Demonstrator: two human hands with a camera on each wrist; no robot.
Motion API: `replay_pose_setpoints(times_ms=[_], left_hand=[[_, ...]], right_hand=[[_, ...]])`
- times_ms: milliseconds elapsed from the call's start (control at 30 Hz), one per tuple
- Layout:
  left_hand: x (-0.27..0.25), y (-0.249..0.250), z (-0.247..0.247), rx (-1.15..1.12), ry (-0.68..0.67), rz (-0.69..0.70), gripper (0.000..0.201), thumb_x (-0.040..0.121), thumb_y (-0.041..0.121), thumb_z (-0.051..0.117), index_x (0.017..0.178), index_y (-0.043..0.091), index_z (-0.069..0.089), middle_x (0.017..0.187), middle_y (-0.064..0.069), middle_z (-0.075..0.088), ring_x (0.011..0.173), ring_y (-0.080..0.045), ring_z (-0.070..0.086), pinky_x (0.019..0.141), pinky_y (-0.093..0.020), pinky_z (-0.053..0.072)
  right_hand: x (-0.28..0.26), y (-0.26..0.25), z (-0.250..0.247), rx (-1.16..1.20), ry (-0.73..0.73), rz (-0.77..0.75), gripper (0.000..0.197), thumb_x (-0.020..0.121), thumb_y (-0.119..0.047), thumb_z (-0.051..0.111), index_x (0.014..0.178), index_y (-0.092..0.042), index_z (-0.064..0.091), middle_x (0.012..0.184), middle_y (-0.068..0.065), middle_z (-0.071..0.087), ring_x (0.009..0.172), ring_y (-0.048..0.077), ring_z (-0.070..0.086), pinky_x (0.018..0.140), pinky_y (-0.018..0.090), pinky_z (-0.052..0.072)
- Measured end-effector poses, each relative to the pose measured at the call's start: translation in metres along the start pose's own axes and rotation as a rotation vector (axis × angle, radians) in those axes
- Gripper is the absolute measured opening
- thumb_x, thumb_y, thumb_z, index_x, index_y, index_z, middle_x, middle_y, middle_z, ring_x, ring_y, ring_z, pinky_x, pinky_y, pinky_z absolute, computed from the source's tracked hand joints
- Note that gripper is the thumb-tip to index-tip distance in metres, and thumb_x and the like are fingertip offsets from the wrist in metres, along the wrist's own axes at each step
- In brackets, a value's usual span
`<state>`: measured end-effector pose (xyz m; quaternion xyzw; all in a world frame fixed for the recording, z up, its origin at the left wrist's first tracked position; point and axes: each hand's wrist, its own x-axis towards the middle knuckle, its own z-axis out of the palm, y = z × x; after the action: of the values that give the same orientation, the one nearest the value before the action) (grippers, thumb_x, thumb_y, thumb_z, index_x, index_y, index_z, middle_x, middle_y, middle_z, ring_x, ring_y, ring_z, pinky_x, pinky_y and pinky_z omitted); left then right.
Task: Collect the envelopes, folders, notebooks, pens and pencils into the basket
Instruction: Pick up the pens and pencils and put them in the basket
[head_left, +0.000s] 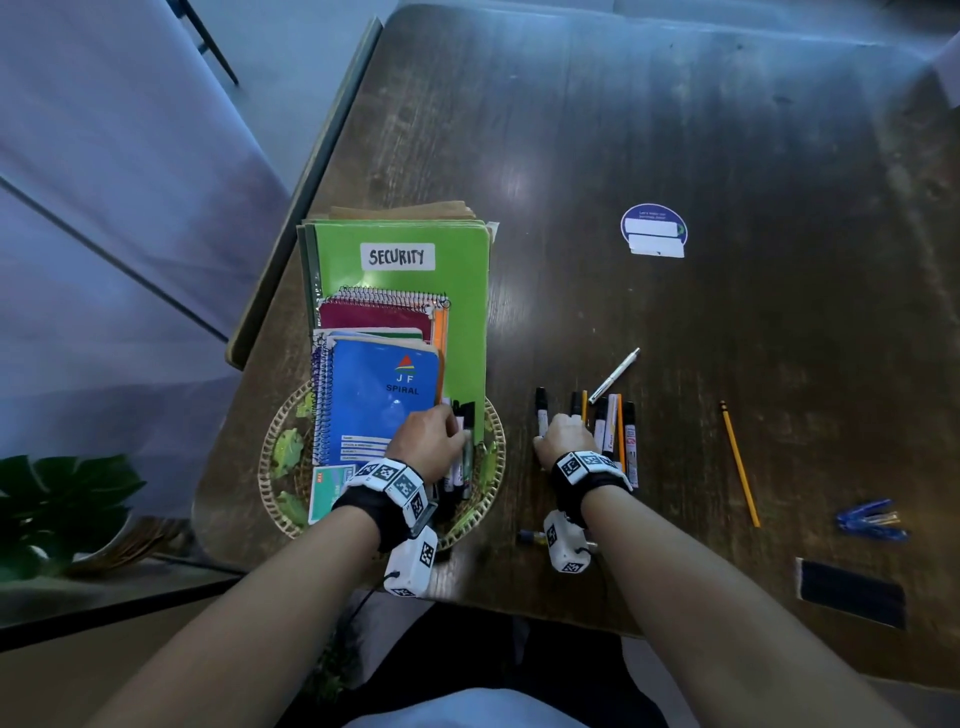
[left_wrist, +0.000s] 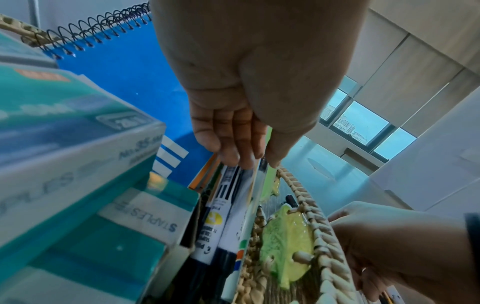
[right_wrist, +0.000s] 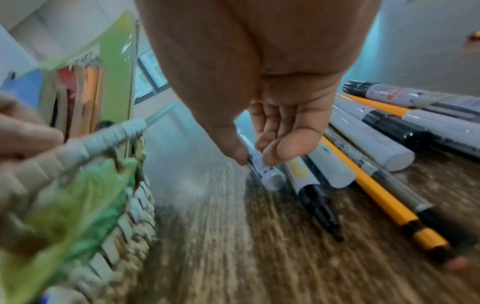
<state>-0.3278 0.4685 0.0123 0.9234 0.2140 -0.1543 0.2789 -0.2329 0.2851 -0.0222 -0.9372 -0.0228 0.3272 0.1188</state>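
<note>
On the left, the basket (head_left: 270, 467) sits at the desk's (head_left: 675, 130) near left corner. The folders (head_left: 467, 322) and notebooks (head_left: 384, 395) are already stacked in it, sticking out past its far rim. A box of staples (left_wrist: 78, 164) lies in there too.

My left hand (head_left: 431, 441) is over the right side of the basket. Its fingers (left_wrist: 228, 144) reach down onto a few markers (left_wrist: 223, 216) that lie inside, against the right rim. They touch the markers near their far ends, with the thumb on the right side. I cannot tell if the fingers pinch them or just rest on them.

Next comes my right hand (head_left: 563, 434), on the desk just right of the basket. Its thumb and fingers (right_wrist: 291, 148) are pinched on one white marker (right_wrist: 265, 170), the leftmost of the loose bunch. That marker's long side points from the near edge to the far edge, just like the ones in the basket. So I think the move is a short carry to the left over the rim, with no turning needed. The right hand is the nearer one.

Further right lie more pens (head_left: 618, 431), side by side. A silver pen (head_left: 615, 374) lies tilted behind them. One yellow pencil (head_left: 740, 462) lies alone, nearer the right edge. Those are still to collect.
</note>
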Motion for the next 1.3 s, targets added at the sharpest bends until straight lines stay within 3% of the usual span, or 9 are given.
replay_pose_setpoints(times_ms=[167, 267, 467, 633, 767, 900, 1033, 1133, 1300], left_hand=[[0.002, 0.008, -0.008, -0.154, 0.043, 0.048, 0.025, 0.094, 0.037, 0.061, 0.082, 0.016, 0.059, 0.077, -0.001, 0.063, 0.076, -0.021, 0.06, 0.068, -0.035, 0.05], [0.002, 0.015, -0.011, -0.236, 0.047, 0.092, 0.027, 0.096, 0.041, 0.059, 0.085, 0.017, 0.065, 0.078, 0.002, 0.064, 0.076, -0.017, 0.061, 0.068, -0.033, 0.051], [0.0, 0.03, -0.013, -0.417, 0.008, 0.127, 0.032, 0.093, 0.048, 0.062, 0.093, 0.018, 0.071, 0.079, 0.004, 0.068, 0.071, -0.01, 0.063, 0.059, -0.022, 0.048], [0.002, 0.029, -0.014, -0.414, 0.028, 0.087, 0.025, 0.089, 0.042, 0.069, 0.091, 0.017, 0.069, 0.081, 0.005, 0.067, 0.075, -0.007, 0.06, 0.063, -0.019, 0.045], [0.003, 0.021, -0.015, -0.405, 0.03, 0.067, 0.024, 0.088, 0.042, 0.07, 0.087, 0.018, 0.067, 0.077, 0.004, 0.066, 0.074, -0.015, 0.063, 0.06, -0.024, 0.048], [0.0, 0.01, -0.014, -0.39, 0.023, 0.042, 0.026, 0.088, 0.041, 0.069, 0.09, 0.015, 0.066, 0.081, -0.002, 0.068, 0.076, -0.021, 0.068, 0.069, -0.042, 0.059], [-0.004, 0.007, -0.011, -0.314, 0.028, 0.076, 0.026, 0.091, 0.032, 0.068, 0.11, 0.015, 0.062, 0.089, 0.001, 0.067, 0.085, -0.018, 0.065, 0.076, -0.032, 0.055], [-0.005, 0.009, -0.009, -0.265, 0.012, 0.113, 0.037, 0.092, 0.029, 0.066, 0.124, 0.017, 0.052, 0.095, -0.001, 0.067, 0.086, -0.019, 0.064, 0.078, -0.035, 0.055], [0.0, 0.012, 0.0, -0.148, -0.018, 0.064, 0.024, 0.092, 0.03, 0.063, 0.108, 0.017, 0.051, 0.098, -0.005, 0.064, 0.088, -0.024, 0.063, 0.079, -0.043, 0.055]], right_hand=[[-0.009, -0.001, -0.01, 0.249, 0.012, 0.014, 0.022, 0.092, -0.026, 0.059, 0.098, -0.006, 0.066, 0.101, 0.014, 0.067, 0.08, 0.023, 0.067, 0.058, 0.03, 0.051], [-0.027, -0.003, -0.015, 0.387, 0.037, -0.067, 0.016, 0.092, -0.031, 0.059, 0.096, -0.015, 0.062, 0.099, 0.006, 0.064, 0.071, 0.01, 0.063, 0.051, 0.021, 0.044], [-0.063, -0.02, -0.01, 0.519, 0.032, -0.197, 0.015, 0.09, -0.035, 0.065, 0.089, -0.02, 0.062, 0.085, -0.002, 0.065, 0.075, 0.01, 0.066, 0.063, 0.028, 0.059], [-0.078, -0.035, -0.006, 0.48, 0.034, -0.257, 0.017, 0.091, -0.035, 0.062, 0.091, -0.018, 0.064, 0.085, -0.002, 0.066, 0.074, 0.012, 0.062, 0.053, 0.018, 0.041], [-0.081, -0.037, -0.006, 0.436, 0.023, -0.281, 0.019, 0.093, -0.037, 0.058, 0.096, -0.02, 0.066, 0.085, -0.007, 0.065, 0.068, -0.001, 0.056, 0.047, 0.011, 0.034], [-0.072, -0.026, -0.009, 0.441, 0.017, -0.22, 0.016, 0.094, -0.03, 0.052, 0.095, -0.019, 0.064, 0.088, -0.003, 0.065, 0.077, 0.012, 0.062, 0.059, 0.025, 0.048], [-0.053, -0.003, -0.017, 0.378, 0.051, -0.102, 0.015, 0.095, -0.025, 0.05, 0.099, -0.017, 0.063, 0.089, -0.003, 0.06, 0.078, 0.012, 0.059, 0.067, 0.03, 0.051], [-0.037, 0.016, -0.02, 0.305, 0.07, -0.024, 0.015, 0.095, -0.025, 0.052, 0.099, -0.015, 0.062, 0.097, 0.003, 0.063, 0.087, 0.019, 0.062, 0.072, 0.032, 0.051], [-0.026, 0.032, -0.019, 0.059, 0.043, 0.034, 0.028, 0.095, -0.038, 0.058, 0.107, -0.013, 0.06, 0.106, 0.007, 0.062, 0.09, 0.023, 0.063, 0.061, 0.029, 0.044]])
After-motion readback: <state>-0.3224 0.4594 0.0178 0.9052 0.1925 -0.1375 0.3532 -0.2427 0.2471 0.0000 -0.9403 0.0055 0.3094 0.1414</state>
